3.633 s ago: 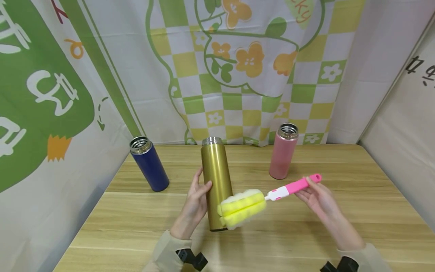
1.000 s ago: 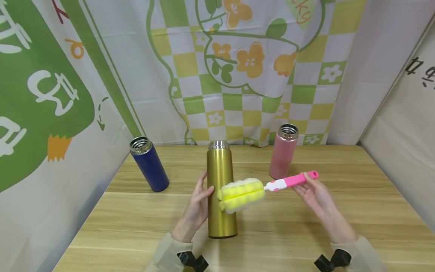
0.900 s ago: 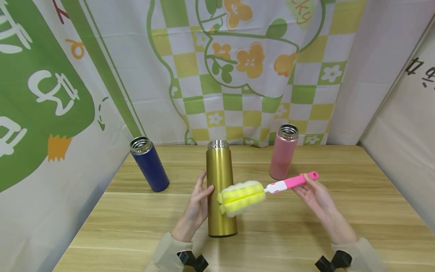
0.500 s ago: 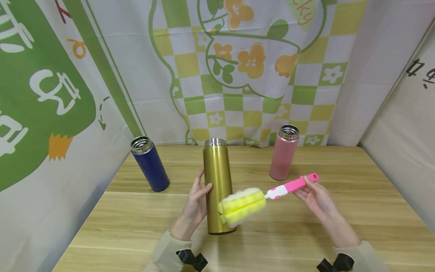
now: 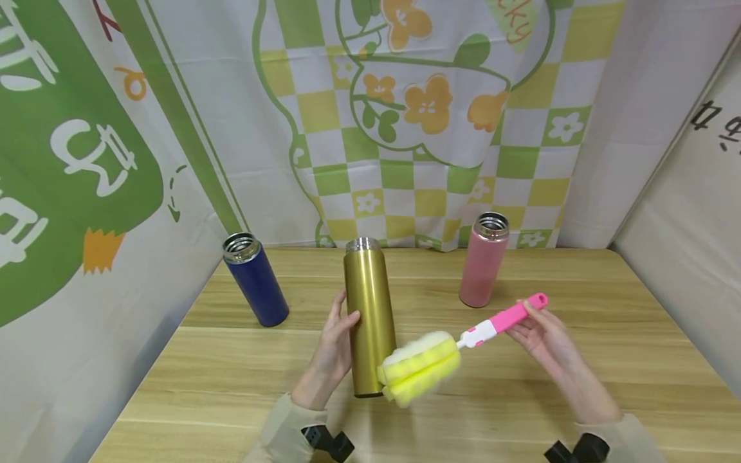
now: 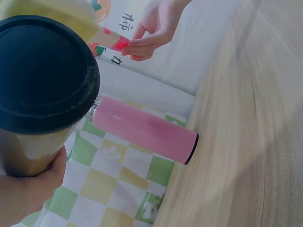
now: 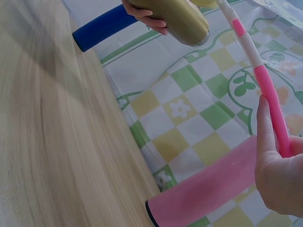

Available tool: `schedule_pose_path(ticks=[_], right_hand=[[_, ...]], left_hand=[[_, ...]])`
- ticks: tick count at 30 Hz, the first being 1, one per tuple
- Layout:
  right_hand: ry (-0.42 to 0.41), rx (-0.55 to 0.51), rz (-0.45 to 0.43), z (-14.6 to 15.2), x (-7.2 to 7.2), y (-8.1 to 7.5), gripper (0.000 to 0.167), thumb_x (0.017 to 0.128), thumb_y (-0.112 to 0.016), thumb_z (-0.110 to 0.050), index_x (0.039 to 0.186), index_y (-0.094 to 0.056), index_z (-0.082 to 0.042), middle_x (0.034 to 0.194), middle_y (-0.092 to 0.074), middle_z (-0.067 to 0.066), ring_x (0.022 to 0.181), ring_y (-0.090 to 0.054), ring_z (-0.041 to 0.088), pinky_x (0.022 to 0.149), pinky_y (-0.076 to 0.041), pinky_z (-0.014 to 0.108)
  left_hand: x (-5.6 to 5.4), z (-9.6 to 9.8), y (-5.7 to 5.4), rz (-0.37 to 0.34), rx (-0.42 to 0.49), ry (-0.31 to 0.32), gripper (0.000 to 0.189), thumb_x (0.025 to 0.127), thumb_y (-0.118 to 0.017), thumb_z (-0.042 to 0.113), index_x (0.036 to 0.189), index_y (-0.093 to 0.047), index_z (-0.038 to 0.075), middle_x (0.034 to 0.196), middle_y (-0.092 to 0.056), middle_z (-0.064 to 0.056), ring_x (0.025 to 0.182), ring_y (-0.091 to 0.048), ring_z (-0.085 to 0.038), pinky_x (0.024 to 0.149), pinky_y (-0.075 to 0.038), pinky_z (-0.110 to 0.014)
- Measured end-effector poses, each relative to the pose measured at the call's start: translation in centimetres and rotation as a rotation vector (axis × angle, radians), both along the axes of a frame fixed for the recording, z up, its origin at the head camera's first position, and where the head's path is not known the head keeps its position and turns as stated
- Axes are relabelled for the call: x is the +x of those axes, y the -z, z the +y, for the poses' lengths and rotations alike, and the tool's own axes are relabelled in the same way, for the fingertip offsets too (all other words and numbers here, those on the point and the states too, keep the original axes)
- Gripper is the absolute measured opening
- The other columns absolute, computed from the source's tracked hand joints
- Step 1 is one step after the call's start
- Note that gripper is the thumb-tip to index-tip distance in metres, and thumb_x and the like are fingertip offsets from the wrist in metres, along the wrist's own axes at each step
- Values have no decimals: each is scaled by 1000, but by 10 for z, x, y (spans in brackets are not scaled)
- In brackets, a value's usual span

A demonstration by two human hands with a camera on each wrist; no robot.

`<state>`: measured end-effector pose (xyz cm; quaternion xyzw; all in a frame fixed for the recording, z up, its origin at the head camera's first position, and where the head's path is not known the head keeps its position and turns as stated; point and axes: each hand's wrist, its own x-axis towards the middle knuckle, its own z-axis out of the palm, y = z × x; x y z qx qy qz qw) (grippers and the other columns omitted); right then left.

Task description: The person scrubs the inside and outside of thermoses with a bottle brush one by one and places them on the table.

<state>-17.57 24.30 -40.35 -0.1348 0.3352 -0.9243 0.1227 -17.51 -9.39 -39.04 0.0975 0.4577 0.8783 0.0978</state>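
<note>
My left hand point(image 5: 329, 354) grips a tall gold thermos bottle point(image 5: 368, 296), its steel mouth uncapped and tilted a little left. The black base point(image 6: 45, 75) of that bottle faces the left wrist camera, raised off the table. In my right hand point(image 5: 552, 347) is a bottle brush, its pink and white handle point(image 5: 509, 316) pinched near the end between thumb and fingers. The brush's yellow and white sponge head point(image 5: 421, 370) overlaps the lower right side of the gold bottle; whether it touches the wall I cannot tell. The right wrist view shows the handle point(image 7: 270, 94) clearly.
A blue thermos bottle point(image 5: 257, 283) stands uncapped on the wooden table point(image 5: 463, 411) at the left. Toward the back right stands a pink uncapped one point(image 5: 483, 263). Printed curtains point(image 5: 428, 186) hang behind and at both sides.
The sponge head rose along the gold bottle's side by one second ago, then slid down to near its base. The bottle has shifted slightly left. Both hands keep their holds.
</note>
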Motion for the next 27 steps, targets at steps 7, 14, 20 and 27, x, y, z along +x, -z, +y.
schedule_pose_path(ticks=[7, 14, 20, 27], right_hand=[[27, -109, -38, 10, -3, 2, 34, 97, -23, -7, 94, -56, 3, 92, -63, 20, 89, -62, 29, 84, -46, 34], [21, -205, -65, 21, -5, 1, 32, 96, -23, -7, 93, -53, 5, 92, -61, 21, 91, -60, 29, 86, -45, 34], [12, -246, -77, 26, -4, -1, 31, 96, -23, -7, 94, -52, 6, 93, -60, 22, 92, -59, 31, 87, -44, 35], [13, -270, -90, 28, -4, -1, 29, 96, -24, -6, 97, -50, 6, 94, -59, 22, 93, -59, 31, 88, -43, 36]], left_hand=[[1, 0, 2, -17, -130, -27, 84, 78, -61, 9, 140, -7, 25, 114, -45, -13, 89, -57, -20, 80, -45, -37], [6, 0, 0, -24, -198, -45, 73, 81, -55, 13, 141, -14, 18, 113, -47, -12, 89, -57, -18, 81, -44, -35], [9, 0, -3, 21, -142, -3, 60, 86, -48, 6, 138, -18, 7, 99, -58, -6, 86, -59, -16, 82, -45, -30], [13, -1, -6, -25, -36, 93, 55, 93, -39, 8, 140, -10, 4, 114, -53, -7, 101, -55, -18, 92, -39, -34]])
